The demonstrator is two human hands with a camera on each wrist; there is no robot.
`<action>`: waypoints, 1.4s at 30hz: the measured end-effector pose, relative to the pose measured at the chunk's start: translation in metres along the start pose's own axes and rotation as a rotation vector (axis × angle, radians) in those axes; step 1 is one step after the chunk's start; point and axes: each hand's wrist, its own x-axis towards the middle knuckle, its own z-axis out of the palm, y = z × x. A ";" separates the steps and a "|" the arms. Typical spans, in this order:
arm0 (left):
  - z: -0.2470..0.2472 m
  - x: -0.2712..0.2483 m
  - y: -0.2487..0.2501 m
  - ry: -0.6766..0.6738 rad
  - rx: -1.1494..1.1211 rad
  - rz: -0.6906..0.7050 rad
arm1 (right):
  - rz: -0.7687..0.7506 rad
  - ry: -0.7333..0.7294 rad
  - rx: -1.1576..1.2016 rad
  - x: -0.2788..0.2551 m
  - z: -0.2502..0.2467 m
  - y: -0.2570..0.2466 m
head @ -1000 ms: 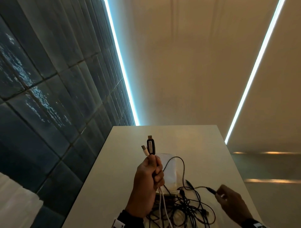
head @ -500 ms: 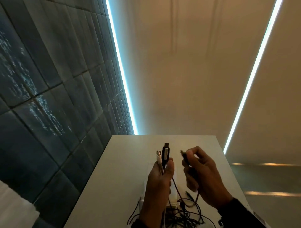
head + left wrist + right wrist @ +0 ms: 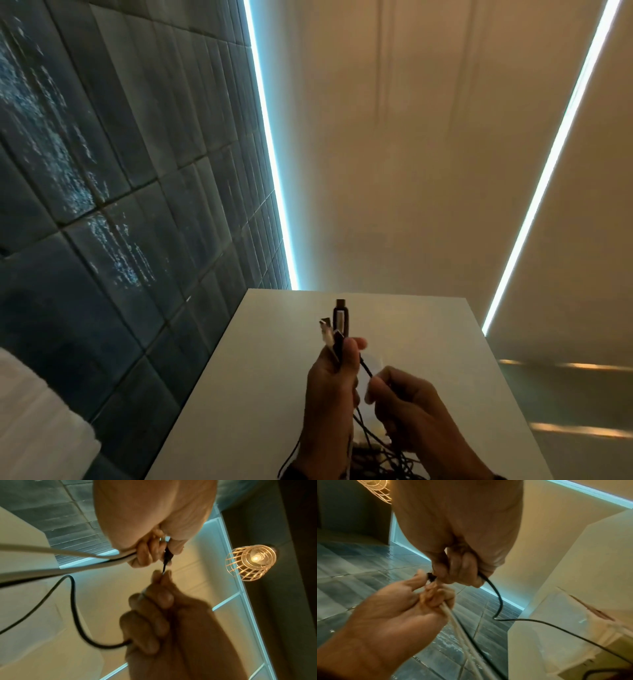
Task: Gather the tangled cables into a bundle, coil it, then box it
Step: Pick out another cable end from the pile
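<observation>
Left hand (image 3: 330, 383) gripping several cable ends upright, plugs (image 3: 339, 320) sticking out above the fist, white cables (image 3: 462, 626) trailing below it. Right hand (image 3: 409, 409) pinching a thin black cable (image 3: 365, 367) just beside the left thumb. Remaining tangle (image 3: 380, 460) lying beneath both hands on the white table (image 3: 260, 377).

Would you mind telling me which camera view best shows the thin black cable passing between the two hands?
The left wrist view: the thin black cable loops clear against the pale table, from the right hand towards the left hand. The right wrist view shows its trailing length; the head view only a short stretch.
</observation>
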 end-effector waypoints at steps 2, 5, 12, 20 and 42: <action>0.002 -0.002 -0.001 -0.039 0.091 -0.017 | -0.065 -0.008 -0.035 0.001 0.007 -0.003; -0.003 0.001 0.004 -0.007 0.084 -0.030 | -0.074 -0.090 -0.030 0.001 0.009 -0.006; -0.027 0.005 0.036 0.004 -0.361 -0.094 | -0.065 -0.161 -0.292 0.008 -0.005 0.031; -0.069 0.015 0.058 -0.021 -0.391 0.089 | 0.006 0.100 -0.638 0.012 -0.038 0.139; -0.031 0.008 0.013 -0.035 -0.491 -0.267 | 0.021 -0.132 -0.192 -0.003 0.000 0.031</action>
